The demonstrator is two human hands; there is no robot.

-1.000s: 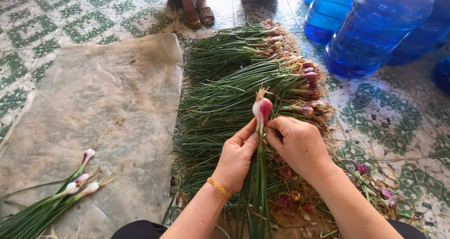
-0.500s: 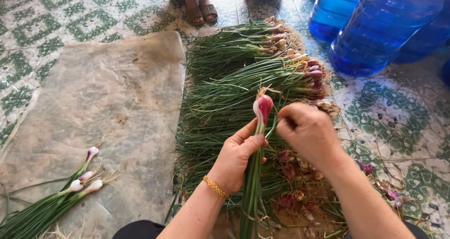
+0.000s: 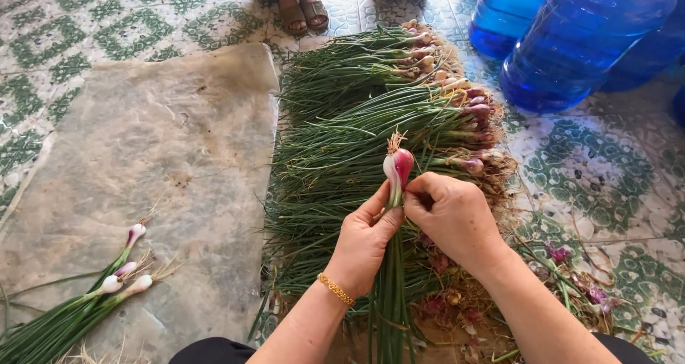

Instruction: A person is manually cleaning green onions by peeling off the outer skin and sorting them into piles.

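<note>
My left hand (image 3: 365,241) grips a green onion stalk (image 3: 390,292) upright, just below its bulb. The bulb (image 3: 399,166) is red on one side and white on the other, with short roots on top. My right hand (image 3: 451,218) pinches at the stalk's skin just under the bulb, fingers closed against it. Both hands hover over a big pile of unpeeled green onions (image 3: 357,143) that lies on the floor with its bulbs to the right.
A few cleaned onions (image 3: 85,300) lie on a worn plastic sheet (image 3: 157,157) at the left. Peeled red skins and roots (image 3: 457,307) litter the floor below my hands. Large blue water jugs (image 3: 578,43) stand at the upper right. Another person's sandalled feet (image 3: 303,13) are at the top.
My right hand pulled away to the right of the bulb half a second ago, then came back to the stalk under the bulb. The left hand kept its grip.
</note>
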